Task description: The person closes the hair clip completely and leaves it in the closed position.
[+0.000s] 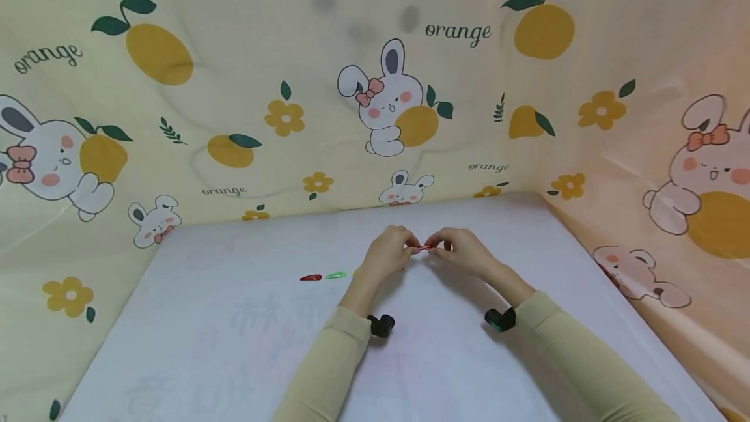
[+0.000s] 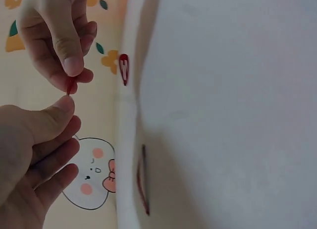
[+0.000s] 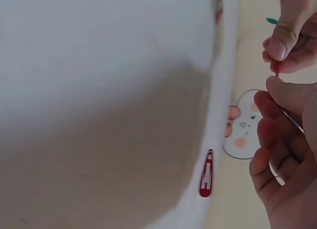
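Observation:
In the head view my left hand [image 1: 387, 253] and right hand [image 1: 467, 253] meet above the white table, pinching a small red snap hair clip [image 1: 424, 247] between thumbs and fingertips, one hand at each end. The left wrist view shows the same red clip [image 2: 70, 85] mostly covered by fingertips. The right wrist view has only a thin strip of it [image 3: 276, 68] showing. Past the hands, another red hair clip [image 3: 206, 174] lies near the table's far edge; the head view does not show it.
To the left on the table lie a red clip [image 1: 311, 277] and a green clip [image 1: 336, 275], with a yellow piece [image 1: 353, 273] partly behind my left wrist. A thin, dark reddish item [image 2: 143, 182] rests near the edge. A patterned cloth [image 1: 281, 148] hangs behind the table.

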{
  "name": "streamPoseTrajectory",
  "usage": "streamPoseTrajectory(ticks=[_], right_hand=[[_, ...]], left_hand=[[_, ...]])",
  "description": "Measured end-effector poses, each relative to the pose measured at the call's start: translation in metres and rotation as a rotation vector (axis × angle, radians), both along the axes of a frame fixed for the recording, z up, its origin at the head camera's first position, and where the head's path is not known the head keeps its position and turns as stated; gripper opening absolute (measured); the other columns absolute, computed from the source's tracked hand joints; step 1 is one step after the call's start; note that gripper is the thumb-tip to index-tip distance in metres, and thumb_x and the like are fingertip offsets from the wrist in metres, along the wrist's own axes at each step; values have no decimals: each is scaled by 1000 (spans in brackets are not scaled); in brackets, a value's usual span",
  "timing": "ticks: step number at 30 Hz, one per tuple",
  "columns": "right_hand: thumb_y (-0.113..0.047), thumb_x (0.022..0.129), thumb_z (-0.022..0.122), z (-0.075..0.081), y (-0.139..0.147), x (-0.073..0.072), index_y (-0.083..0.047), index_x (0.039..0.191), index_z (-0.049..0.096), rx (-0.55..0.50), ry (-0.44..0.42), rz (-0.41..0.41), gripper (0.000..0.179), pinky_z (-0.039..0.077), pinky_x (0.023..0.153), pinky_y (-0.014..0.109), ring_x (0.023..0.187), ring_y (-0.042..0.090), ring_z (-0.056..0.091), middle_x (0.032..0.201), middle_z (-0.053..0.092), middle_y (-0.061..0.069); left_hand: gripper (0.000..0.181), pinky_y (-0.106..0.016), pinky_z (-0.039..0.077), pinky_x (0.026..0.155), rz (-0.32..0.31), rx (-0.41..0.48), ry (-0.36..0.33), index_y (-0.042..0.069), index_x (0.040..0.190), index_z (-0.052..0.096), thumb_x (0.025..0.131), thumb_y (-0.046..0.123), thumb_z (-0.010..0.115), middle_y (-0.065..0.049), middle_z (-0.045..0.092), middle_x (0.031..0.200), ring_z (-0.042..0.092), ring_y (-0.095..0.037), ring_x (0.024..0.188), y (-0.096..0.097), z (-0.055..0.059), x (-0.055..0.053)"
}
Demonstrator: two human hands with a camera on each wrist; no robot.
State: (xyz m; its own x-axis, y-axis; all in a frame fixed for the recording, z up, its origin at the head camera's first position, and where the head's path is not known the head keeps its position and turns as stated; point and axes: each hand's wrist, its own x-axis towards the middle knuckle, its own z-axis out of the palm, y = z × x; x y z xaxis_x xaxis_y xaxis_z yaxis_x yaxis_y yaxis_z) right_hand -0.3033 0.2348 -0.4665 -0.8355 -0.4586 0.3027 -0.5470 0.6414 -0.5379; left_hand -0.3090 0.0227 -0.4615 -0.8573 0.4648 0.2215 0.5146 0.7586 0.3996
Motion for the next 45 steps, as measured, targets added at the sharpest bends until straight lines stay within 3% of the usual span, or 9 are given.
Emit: streamPoseTrajectory(ticks=[9, 21, 32, 39, 45], right_hand=[[-5, 91, 77, -16, -1, -1, -12, 104, 79, 66, -113, -40, 14, 46, 64, 29, 68, 10, 54, 100, 74, 0], [-9, 91, 78, -24, -4, -2, -13, 100, 79, 171, -83, -25, 10, 47, 73, 32, 80, 14, 58, 97, 69, -2], [-5, 91, 78, -23, -4, -2, -5, 103, 79, 132, -138, -1, 12, 48, 76, 33, 86, 17, 59, 99, 67, 5], [-4, 92, 77, -25, -2, -1, -6, 103, 79, 120, -127, -4, 12, 49, 80, 36, 90, 19, 61, 101, 67, 4], [-5, 90, 79, -25, 0, 0, -5, 109, 77, 96, -116, -3, 19, 48, 74, 32, 84, 17, 58, 102, 67, 5]], left_hand=[[9, -34, 53, 90, -56, -78, -42, 17, 99, 82, 96, 14, 74, 3, 72, 99, 64, -17, 104, 1, -13, -6], [5, -33, 52, 82, -86, -192, -34, 20, 97, 81, 93, 22, 80, 6, 72, 92, 66, -15, 93, 5, -19, -10], [6, -30, 50, 75, -72, -194, -59, 20, 95, 81, 91, 25, 83, 7, 70, 91, 62, -13, 90, 5, -21, -11], [7, -30, 51, 76, -78, -188, -73, 19, 96, 82, 91, 24, 83, 6, 70, 92, 62, -13, 90, 5, -19, -11], [9, -30, 50, 76, -72, -204, -94, 18, 100, 81, 93, 24, 81, 5, 66, 91, 59, -12, 88, 4, -17, -8]])
